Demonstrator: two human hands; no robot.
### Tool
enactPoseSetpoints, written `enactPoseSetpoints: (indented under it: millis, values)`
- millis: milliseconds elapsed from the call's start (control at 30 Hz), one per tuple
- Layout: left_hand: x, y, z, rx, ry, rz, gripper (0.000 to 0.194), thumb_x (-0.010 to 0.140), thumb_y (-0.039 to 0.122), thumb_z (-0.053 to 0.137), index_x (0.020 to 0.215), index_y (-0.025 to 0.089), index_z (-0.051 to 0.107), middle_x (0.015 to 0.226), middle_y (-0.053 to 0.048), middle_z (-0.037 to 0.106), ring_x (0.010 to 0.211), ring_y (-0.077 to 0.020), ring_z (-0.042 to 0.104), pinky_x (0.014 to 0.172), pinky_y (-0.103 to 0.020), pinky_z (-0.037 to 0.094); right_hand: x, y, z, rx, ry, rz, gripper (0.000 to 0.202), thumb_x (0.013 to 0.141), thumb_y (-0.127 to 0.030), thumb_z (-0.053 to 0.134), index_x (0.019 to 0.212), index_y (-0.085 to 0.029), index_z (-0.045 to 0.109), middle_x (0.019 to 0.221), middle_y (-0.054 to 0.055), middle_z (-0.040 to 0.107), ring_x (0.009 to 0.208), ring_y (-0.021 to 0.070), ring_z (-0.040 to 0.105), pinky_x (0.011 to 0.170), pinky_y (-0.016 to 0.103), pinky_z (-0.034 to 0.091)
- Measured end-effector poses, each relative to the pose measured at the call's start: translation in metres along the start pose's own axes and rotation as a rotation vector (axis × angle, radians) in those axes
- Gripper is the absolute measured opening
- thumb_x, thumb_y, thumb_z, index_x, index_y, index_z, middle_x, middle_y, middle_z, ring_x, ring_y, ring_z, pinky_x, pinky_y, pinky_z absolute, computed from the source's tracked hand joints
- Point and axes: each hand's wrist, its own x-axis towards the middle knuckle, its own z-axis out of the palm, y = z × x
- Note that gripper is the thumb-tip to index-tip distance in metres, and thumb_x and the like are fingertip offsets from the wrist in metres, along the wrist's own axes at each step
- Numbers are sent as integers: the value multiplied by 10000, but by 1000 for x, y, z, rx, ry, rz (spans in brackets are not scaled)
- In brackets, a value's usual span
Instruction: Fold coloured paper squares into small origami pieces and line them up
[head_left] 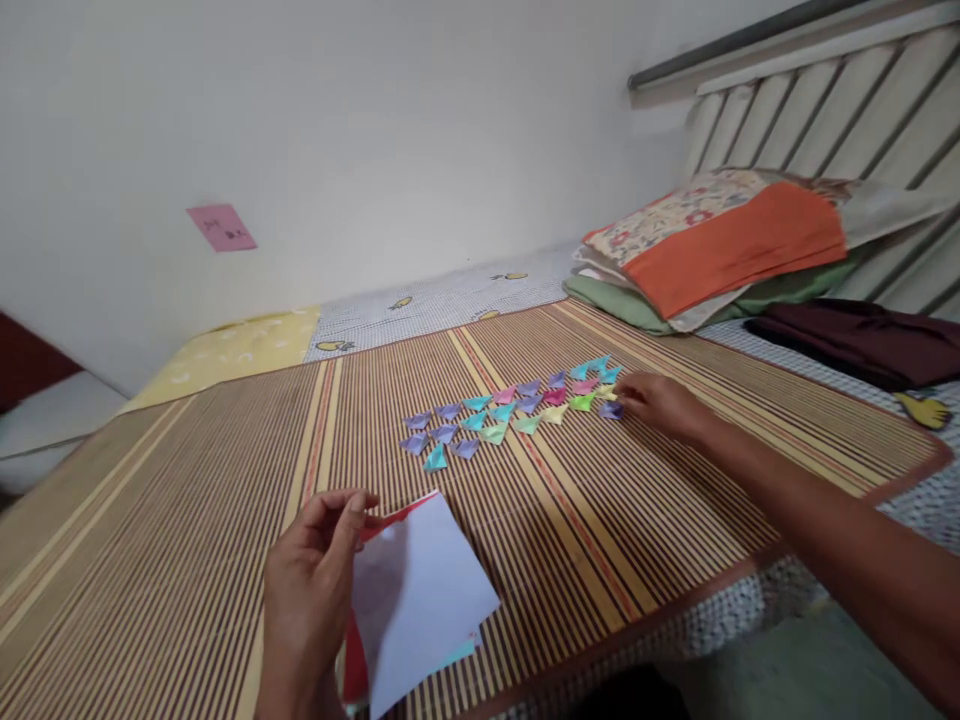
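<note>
My right hand reaches to the right end of several rows of small folded paper pieces. Its fingers are closed together at a purple folded paper piece, and the fingertips are partly hidden. Others in the rows are blue, pink, green and yellow, among them a turquoise folded piece at the near left. My left hand is beside a pile of paper sheets, thumb and fingers drawn together over its upper left corner. Whether anything is between them is hidden. A white sheet tops the pile, with red and turquoise edges below.
A striped bamboo mat covers the bed. Folded bedding with an orange band is stacked at the back right, next to dark folded cloth. A white radiator stands behind it. Stuck to the wall is a pink note.
</note>
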Motion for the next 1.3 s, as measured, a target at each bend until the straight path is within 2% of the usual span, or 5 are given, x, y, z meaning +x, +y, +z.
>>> enactPoseSetpoints:
  millis: [267, 433, 633, 967, 1300]
  values:
    - [3, -12, -29, -112, 111, 0, 219, 891, 406, 724, 874, 188, 704, 919, -28, 739, 712, -142, 659, 614, -244, 479, -60, -160, 14, 552, -160, -241, 174, 926, -335, 593, 891, -227, 725, 876, 40, 728, 819, 207, 669, 734, 304, 489]
    - [3, -11, -35, -108, 20, -12, 263, 893, 443, 715, 850, 183, 717, 901, -34, 739, 728, -149, 667, 612, -246, 472, -87, -236, 48, 779, -404, -28, 225, 844, -379, 703, 724, -193, 668, 699, 15, 640, 670, 180, 564, 595, 286, 390]
    - [2, -10, -36, -114, -1, -19, 284, 894, 461, 702, 843, 182, 718, 892, -45, 742, 734, -165, 676, 615, -261, 476, -94, -248, 72, 886, -438, -11, 225, 803, -282, 643, 633, -206, 517, 608, -39, 478, 599, 139, 444, 550, 265, 313]
    - [4, -12, -22, -239, 85, -54, 374, 842, 508, 757, 1013, 176, 727, 1008, -92, 764, 958, -234, 709, 785, -323, 548, -48, -249, 41, 1337, -256, 60, 282, 658, -268, 820, 678, -206, 546, 591, -83, 438, 539, 93, 366, 511, 227, 256]
    - [-6, -10, -3, -577, -241, -265, 412, 850, 412, 797, 1144, 125, 771, 1041, -144, 816, 919, -283, 766, 780, -349, 593, -35, -274, 48, 1528, -287, 91, 325, 712, -378, 827, 764, -217, 550, 642, -55, 580, 564, 119, 513, 537, 232, 396]
